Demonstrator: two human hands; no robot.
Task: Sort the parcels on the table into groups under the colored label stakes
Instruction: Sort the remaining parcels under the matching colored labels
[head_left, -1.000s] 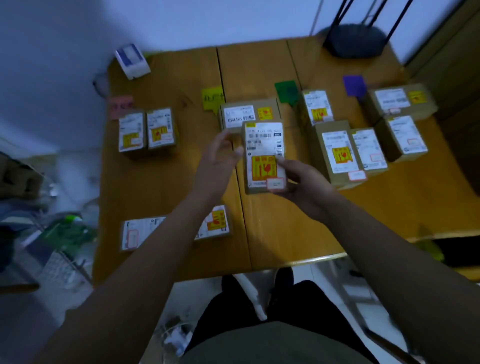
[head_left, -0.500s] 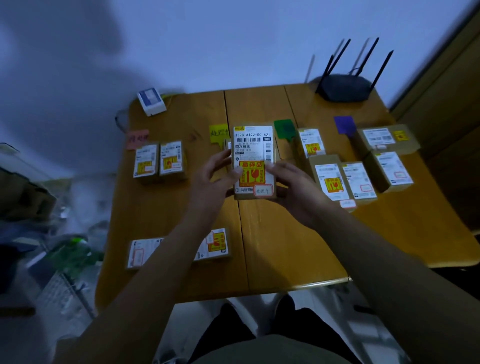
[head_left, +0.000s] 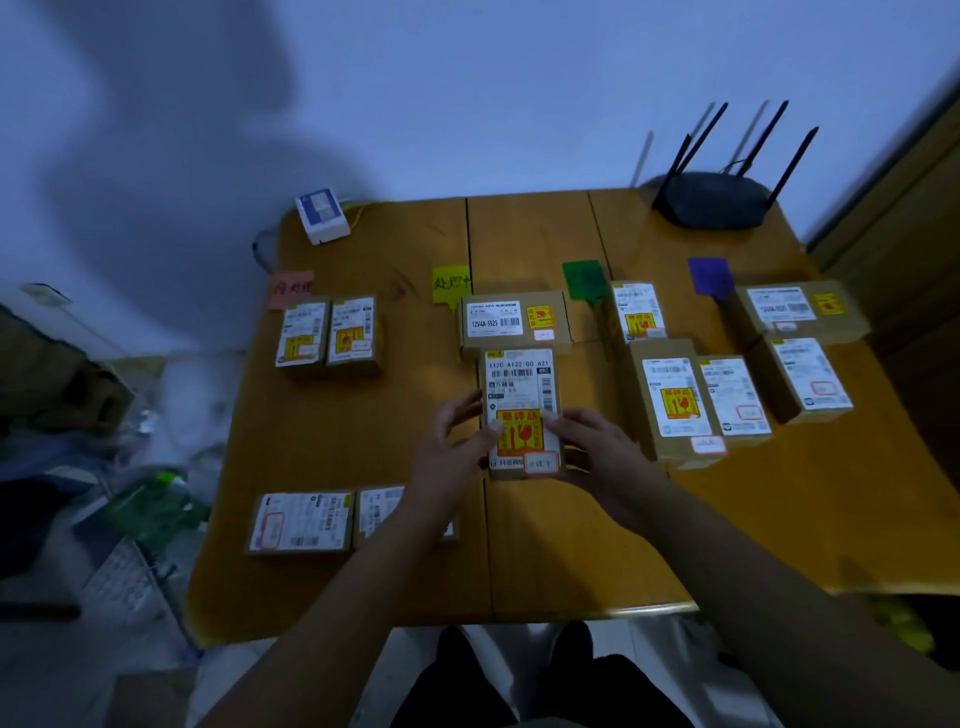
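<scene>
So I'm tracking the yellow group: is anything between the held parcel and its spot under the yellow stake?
Nothing visible. The parcel in both hands already sits just below the box under the yellow stake.

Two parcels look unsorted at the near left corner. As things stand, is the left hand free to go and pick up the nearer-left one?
Probably not yet: the left hand and right hand both hold the brown cardboard parcel under the yellow label stake. Once released, nothing blocks the left unsorted parcel.
</scene>
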